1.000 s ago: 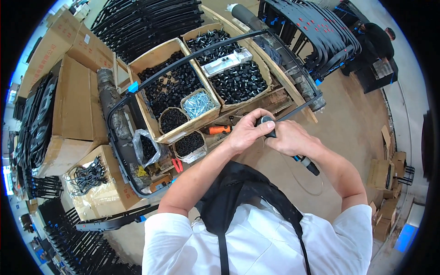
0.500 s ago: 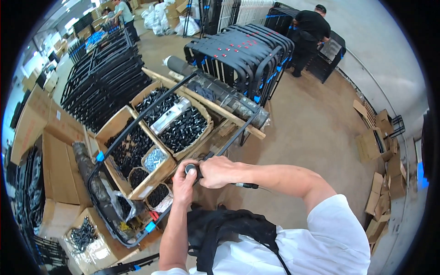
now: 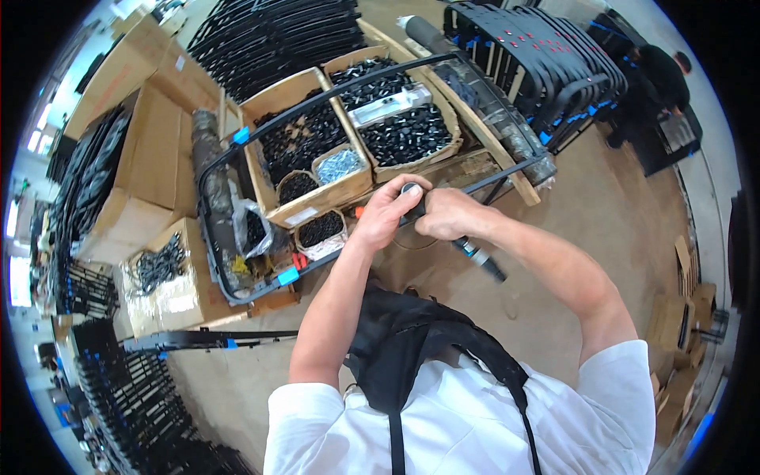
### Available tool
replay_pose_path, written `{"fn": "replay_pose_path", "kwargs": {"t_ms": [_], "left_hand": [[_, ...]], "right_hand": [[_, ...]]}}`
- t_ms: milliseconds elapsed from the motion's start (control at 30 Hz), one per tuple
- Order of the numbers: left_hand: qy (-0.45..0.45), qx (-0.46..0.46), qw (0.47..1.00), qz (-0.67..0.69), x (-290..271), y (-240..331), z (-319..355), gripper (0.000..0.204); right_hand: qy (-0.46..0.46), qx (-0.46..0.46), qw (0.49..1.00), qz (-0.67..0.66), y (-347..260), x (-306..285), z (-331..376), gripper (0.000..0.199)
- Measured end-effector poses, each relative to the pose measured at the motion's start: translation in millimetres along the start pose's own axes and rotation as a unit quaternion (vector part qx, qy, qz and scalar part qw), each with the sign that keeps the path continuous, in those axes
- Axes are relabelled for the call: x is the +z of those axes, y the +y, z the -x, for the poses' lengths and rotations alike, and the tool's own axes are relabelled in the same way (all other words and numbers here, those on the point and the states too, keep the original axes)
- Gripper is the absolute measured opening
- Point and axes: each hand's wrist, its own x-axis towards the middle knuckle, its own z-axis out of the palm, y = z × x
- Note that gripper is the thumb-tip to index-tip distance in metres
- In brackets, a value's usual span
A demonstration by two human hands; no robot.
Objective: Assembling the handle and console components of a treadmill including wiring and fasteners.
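Note:
My right hand (image 3: 447, 214) wraps round the grip of a dark power screwdriver (image 3: 479, 257), whose lower end with a teal band sticks out below the fist. My left hand (image 3: 384, 214) is closed round the tool's head, its thumb on the round black end; the tip is hidden. Both hands are together at the near rail of a black tubular frame (image 3: 507, 172) with blue clips (image 3: 286, 275). The frame lies over the parts boxes. Whether the tip touches the rail cannot be seen.
Inside the frame, a wooden box (image 3: 336, 192) and a carton hold black plastic parts (image 3: 404, 134) and silvery screws (image 3: 339, 166). Cardboard boxes (image 3: 154, 150) stand left. Stacked black frames (image 3: 538, 47) are behind; a person in black (image 3: 661, 79) bends at far right.
My view has turned, so the boxes and frame appear higher and further right. Both hands stay together on the screwdriver; its lower end now points down and right, more in sight.

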Motion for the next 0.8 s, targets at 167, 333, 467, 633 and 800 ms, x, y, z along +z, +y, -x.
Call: {"fn": "replay_pose_path", "kwargs": {"t_ms": [167, 333, 467, 633, 800], "left_hand": [[-0.023, -0.004, 0.999, 0.049, 2.8, 2.6, 7.0, 0.026], [-0.027, -0.002, 0.998, 0.060, 5.2, 1.7, 8.8, 0.025], [-0.021, 0.003, 0.998, 0.060, 9.0, 8.3, 5.4, 0.022], [0.029, 0.173, 0.984, -0.006, 16.8, 54.0, -0.8, 0.015], [0.201, 0.232, 0.934, -0.185, -46.6, 108.6, 18.9, 0.025]], "right_hand": [[0.027, 0.010, 0.999, 0.021, -5.1, 10.3, -0.1, 0.040], [0.010, 0.049, 0.999, 0.009, -10.1, 9.1, 8.6, 0.039], [0.037, 0.008, 0.999, 0.014, -2.2, 9.1, -0.8, 0.040], [0.146, -0.098, 0.984, 0.019, -23.6, -22.9, 22.5, 0.049], [0.151, -0.136, 0.976, -0.080, -80.2, -39.6, -2.0, 0.065]]}}
